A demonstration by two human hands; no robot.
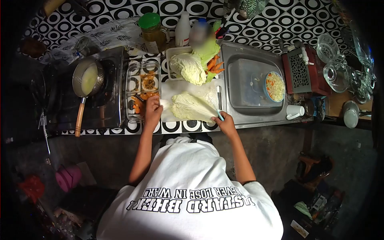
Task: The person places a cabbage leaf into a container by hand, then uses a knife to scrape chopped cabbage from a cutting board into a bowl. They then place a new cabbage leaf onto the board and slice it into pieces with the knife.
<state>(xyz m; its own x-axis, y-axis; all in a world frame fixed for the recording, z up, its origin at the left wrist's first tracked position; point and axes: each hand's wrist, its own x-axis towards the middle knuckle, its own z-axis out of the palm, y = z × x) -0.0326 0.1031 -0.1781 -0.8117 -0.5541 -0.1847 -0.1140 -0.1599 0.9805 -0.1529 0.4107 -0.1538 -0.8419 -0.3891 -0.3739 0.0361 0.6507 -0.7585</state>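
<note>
A pale napa cabbage leaf (192,107) lies across the white cutting board (168,86) in front of me. My right hand (226,123) is closed around the light-blue handle of a knife (221,115) at the leaf's right end; its blade is hard to make out. To the left of the leaf, my left hand (153,111) pinches a small whitish piece (164,103), which looks like cabbage. Behind the board, a larger piece of napa cabbage (188,69) rests on a container with green leaves, beside several carrots (215,65).
At left, a saucepan (87,80) with yellowish contents stands on the stove (112,76). A divided container (132,80) holds orange pieces near my left hand. Right of the board, the sink (256,110) has a bowl of shredded vegetables (275,87) and a white mug (295,112).
</note>
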